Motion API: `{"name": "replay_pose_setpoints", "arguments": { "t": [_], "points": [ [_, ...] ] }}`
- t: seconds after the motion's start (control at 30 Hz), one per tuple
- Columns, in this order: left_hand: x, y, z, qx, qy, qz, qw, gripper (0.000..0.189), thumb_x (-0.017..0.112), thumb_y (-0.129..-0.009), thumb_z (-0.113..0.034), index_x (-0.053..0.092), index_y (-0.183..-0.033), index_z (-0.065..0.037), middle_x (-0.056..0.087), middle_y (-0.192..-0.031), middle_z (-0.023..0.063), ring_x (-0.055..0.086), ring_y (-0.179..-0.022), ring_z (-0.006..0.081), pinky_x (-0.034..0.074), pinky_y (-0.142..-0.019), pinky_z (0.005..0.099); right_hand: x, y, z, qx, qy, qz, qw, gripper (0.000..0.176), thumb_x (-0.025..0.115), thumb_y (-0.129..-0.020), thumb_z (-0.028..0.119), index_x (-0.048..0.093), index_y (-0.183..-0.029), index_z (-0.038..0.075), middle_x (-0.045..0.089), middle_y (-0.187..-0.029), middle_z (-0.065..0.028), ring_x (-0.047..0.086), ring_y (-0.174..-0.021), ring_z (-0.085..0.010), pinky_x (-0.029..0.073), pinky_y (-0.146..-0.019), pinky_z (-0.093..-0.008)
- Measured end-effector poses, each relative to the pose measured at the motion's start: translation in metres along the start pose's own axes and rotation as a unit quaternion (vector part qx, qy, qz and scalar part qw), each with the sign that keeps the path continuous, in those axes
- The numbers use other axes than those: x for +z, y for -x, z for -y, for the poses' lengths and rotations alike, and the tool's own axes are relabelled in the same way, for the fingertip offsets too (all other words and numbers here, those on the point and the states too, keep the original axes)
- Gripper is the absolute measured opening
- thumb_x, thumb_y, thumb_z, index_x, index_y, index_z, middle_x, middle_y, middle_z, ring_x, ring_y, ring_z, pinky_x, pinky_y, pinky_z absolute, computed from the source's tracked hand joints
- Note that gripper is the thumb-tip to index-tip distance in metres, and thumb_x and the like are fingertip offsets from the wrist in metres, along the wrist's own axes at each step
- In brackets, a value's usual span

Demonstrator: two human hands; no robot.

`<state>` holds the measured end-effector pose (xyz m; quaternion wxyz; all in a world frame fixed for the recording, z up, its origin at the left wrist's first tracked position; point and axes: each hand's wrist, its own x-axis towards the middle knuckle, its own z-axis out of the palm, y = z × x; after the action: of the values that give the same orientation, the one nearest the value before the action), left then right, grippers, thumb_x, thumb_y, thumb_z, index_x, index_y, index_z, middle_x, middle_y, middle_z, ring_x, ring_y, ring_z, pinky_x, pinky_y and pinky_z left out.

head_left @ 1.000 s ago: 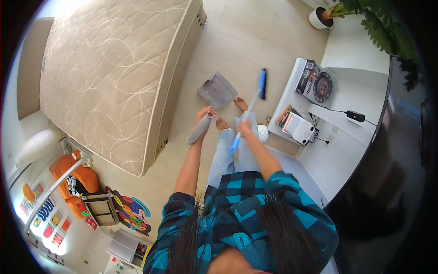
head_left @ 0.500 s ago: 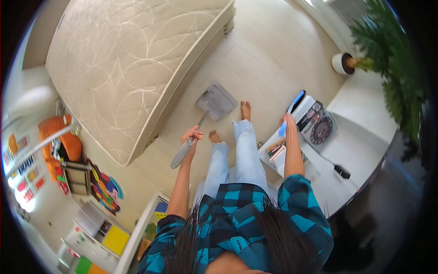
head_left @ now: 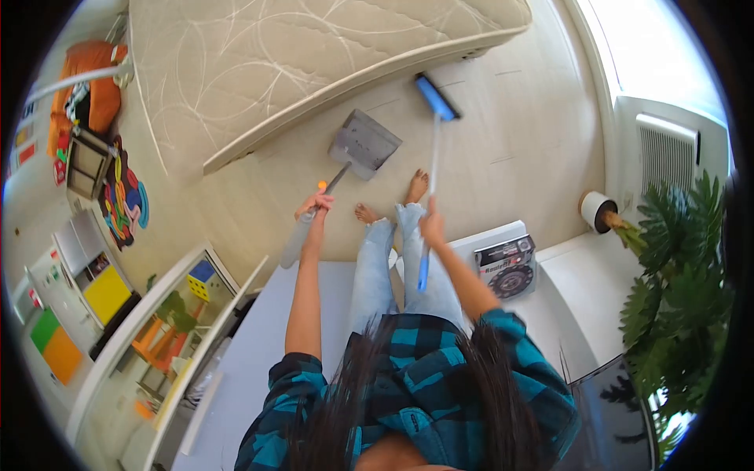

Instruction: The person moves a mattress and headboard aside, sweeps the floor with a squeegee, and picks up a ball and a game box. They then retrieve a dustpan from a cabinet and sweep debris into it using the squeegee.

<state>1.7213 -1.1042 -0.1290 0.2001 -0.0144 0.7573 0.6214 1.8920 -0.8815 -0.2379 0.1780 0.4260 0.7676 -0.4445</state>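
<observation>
My left hand (head_left: 314,206) is closed around the long grey handle of a dustpan (head_left: 369,144). The grey pan lies on the floor ahead of my feet, beside the mattress edge, with small dark specks in it. My right hand (head_left: 432,225) grips the pale stick of a broom (head_left: 437,157), whose blue lower grip end hangs below the fist. Its blue and black head (head_left: 437,96) rests on the floor to the right of the dustpan, apart from it, near the mattress (head_left: 314,59).
Behind my legs stands a grey-white surface (head_left: 259,337). To the right are a boxed roulette game (head_left: 505,267) on a white ledge and a potted plant (head_left: 601,210). A glass-topped cabinet (head_left: 188,314) and an orange chair (head_left: 94,86) are at left.
The broom has swung from beside the roulette box to the floor ahead, and my right hand has come inward. My left hand still holds the dustpan. The view has turned to the right.
</observation>
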Motion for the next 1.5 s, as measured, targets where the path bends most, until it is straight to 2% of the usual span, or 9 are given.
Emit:
{"name": "replay_pose_setpoints", "arguments": {
  "t": [0.07,0.17,0.3,0.5,0.77,0.93,1.13,1.33,1.5],
  "points": [
    [-0.005,-0.003,-0.003,-0.046,-0.003,-0.030,0.998,0.024,0.049,-0.066,0.009,0.051,-0.086,-0.002,0.053,-0.092,0.0092,0.048,-0.099,0.0231,0.034,-0.085,0.0304,-0.004,0.060,-0.002,-0.103,0.032,0.025,0.994,0.064,0.049,-0.069,0.002,0.027,-0.128,0.014,0.047,-0.051,-0.0081,0.046,-0.044,-0.0177,0.040,-0.043,-0.0321],
    [-0.006,0.007,0.021,-0.046,-0.031,-0.062,0.996,0.052,0.049,-0.063,0.010,0.038,-0.112,-0.004,0.046,-0.108,0.0112,0.041,-0.107,0.0248,0.030,-0.090,0.0303,-0.121,0.115,0.061,0.156,-0.149,0.209,0.954,0.058,0.052,-0.073,0.005,0.032,-0.126,0.016,0.040,-0.052,0.0048,0.034,-0.042,-0.0028,0.030,-0.035,-0.0186],
    [-0.012,0.010,0.129,-0.135,-0.221,-0.128,0.957,0.075,0.054,-0.058,0.009,0.024,-0.125,-0.006,0.038,-0.118,0.0140,0.036,-0.110,0.0247,0.028,-0.092,0.0312,-0.165,0.124,-0.008,-0.065,0.034,0.073,0.995,0.058,0.045,-0.074,-0.003,0.032,-0.126,0.018,0.049,-0.067,-0.0009,0.037,-0.044,-0.0049,0.034,-0.039,-0.0212],
    [-0.057,-0.027,0.426,-0.318,-0.192,-0.302,0.878,0.076,0.065,-0.062,-0.005,0.021,-0.125,-0.008,0.031,-0.112,0.0246,0.039,-0.097,0.0374,0.038,-0.080,0.0405,-0.147,0.074,-0.049,0.147,-0.035,-0.036,0.988,0.056,0.042,-0.079,0.003,0.024,-0.130,0.016,0.038,-0.054,0.0033,0.030,-0.041,-0.0033,0.026,-0.037,-0.0185],
    [-0.070,-0.134,0.532,-0.219,-0.346,-0.254,0.876,0.069,0.064,-0.066,-0.003,0.030,-0.124,-0.017,0.014,-0.125,0.0293,0.019,-0.117,0.0391,0.036,-0.087,0.0382,-0.105,0.035,-0.145,0.195,0.048,-0.057,0.978,0.057,0.043,-0.080,0.004,0.020,-0.131,0.019,0.033,-0.050,0.0055,0.028,-0.036,-0.0026,0.024,-0.031,-0.0180],
    [-0.075,-0.105,0.624,-0.267,-0.299,-0.302,0.865,0.027,0.060,-0.067,-0.003,0.050,-0.091,-0.009,0.040,-0.102,0.0231,0.049,-0.084,0.0294,0.044,-0.070,0.0363,-0.101,0.006,-0.133,0.227,-0.050,-0.079,0.969,0.057,0.043,-0.080,0.006,0.017,-0.131,0.014,0.030,-0.048,0.0064,0.028,-0.035,-0.0015,0.023,-0.030,-0.0170],
    [-0.023,-0.019,0.458,-0.308,-0.047,-0.356,0.881,0.014,0.058,-0.068,-0.001,0.052,-0.080,-0.004,0.055,-0.066,0.0044,0.050,-0.053,0.0126,0.042,-0.045,0.0227,-0.110,-0.060,-0.040,0.156,-0.079,-0.049,0.983,0.056,0.042,-0.081,0.006,0.018,-0.131,0.014,0.034,-0.053,0.0047,0.030,-0.039,-0.0019,0.025,-0.031,-0.0173],
    [-0.025,0.055,0.124,-0.147,-0.013,-0.295,0.944,0.074,0.065,-0.065,-0.003,0.025,-0.126,-0.007,0.044,-0.110,0.0043,0.045,-0.055,0.0067,0.039,-0.046,0.0190,-0.025,-0.045,-0.004,0.075,-0.065,-0.040,0.994,0.061,0.043,-0.076,-0.002,0.023,-0.130,0.019,0.048,-0.062,-0.0022,0.035,-0.039,-0.0073,0.033,-0.033,-0.0226],
    [-0.003,0.051,-0.015,-0.052,-0.036,-0.171,0.983,0.049,0.067,-0.062,-0.003,0.044,-0.105,-0.005,0.037,-0.121,0.0085,0.048,-0.087,0.0145,0.041,-0.071,0.0253,-0.010,0.081,0.010,0.041,0.018,0.092,0.995,0.060,0.048,-0.075,0.002,0.026,-0.129,0.018,0.049,-0.056,-0.0010,0.037,-0.036,-0.0076,0.031,-0.033,-0.0235]
  ]
}}
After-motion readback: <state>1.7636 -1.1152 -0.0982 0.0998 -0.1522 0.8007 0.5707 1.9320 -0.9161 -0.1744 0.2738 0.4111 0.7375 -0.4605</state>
